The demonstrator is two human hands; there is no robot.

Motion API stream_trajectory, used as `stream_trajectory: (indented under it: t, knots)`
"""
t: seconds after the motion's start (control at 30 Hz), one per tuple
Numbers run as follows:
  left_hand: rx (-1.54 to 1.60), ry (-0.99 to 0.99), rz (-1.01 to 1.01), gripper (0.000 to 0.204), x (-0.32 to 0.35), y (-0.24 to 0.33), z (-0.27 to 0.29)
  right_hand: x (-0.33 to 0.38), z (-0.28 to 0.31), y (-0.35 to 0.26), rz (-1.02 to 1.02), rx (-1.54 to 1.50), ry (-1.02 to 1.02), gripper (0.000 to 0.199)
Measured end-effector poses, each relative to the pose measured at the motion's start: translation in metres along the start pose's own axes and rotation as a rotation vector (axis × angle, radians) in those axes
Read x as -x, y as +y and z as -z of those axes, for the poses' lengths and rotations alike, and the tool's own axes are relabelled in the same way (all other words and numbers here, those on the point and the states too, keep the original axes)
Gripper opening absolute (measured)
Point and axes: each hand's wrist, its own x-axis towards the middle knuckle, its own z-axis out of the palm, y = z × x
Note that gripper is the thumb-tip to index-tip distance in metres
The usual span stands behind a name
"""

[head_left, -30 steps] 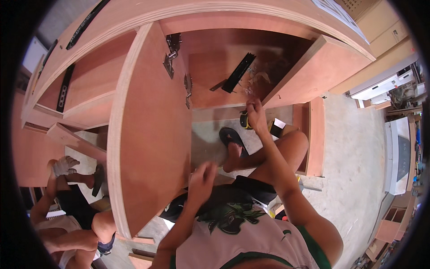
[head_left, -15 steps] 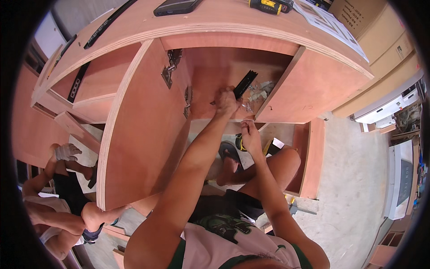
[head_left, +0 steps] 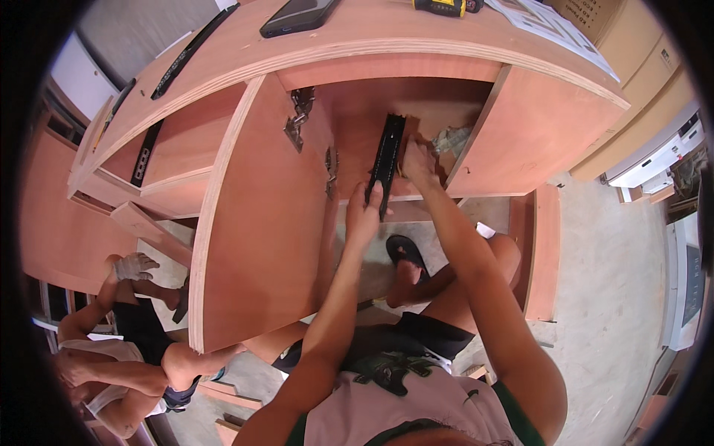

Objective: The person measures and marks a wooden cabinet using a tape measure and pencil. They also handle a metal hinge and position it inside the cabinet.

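Note:
My left hand is closed around the lower end of a black metal drawer slide. The slide slants up into the open cabinet, its far end over the cabinet floor. Inside the cabinet, my right hand is just right of the slide, its fingers curled. A bit of yellow shows between that hand and the slide, too small to identify. Crumpled clear plastic packaging lies beyond my right hand. On the left, the cabinet door hangs open, with metal hinges at its inner edge.
Another black drawer slide, a phone, a yellow-black tool and printed sheets lie on the cabinet top. A co-worker with a gloved hand sits at left. Cardboard boxes stand at right; wooden pieces are on the floor.
The drawer slide has swung more upright and come nearer, with my left hand at its lower end. My right hand has moved up from the cabinet's front edge to inside.

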Motion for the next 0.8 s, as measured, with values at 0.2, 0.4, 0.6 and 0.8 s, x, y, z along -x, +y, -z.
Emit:
stream_trajectory:
  t: [0.2, 0.4, 0.6, 0.8]
  knots:
    - [0.262, -0.103, -0.06, 0.032, 0.06, 0.005, 0.01, 0.002, -0.017, -0.002, 0.263, -0.326, 0.563, 0.045]
    - [0.156, -0.175, -0.002, 0.031, 0.098, -0.01, 0.018, 0.141, 0.041, -0.042, -0.137, -1.664, -0.378, 0.048]
    - [0.093, -0.186, -0.068, 0.028, 0.117, -0.026, 0.004, 0.185, 0.048, -0.037, 0.054, -1.777, -0.065, 0.034]
    - [0.092, -0.181, -0.027, 0.032, 0.122, -0.028, 0.004, 0.193, 0.062, -0.027, 0.192, -1.712, 0.024, 0.027]
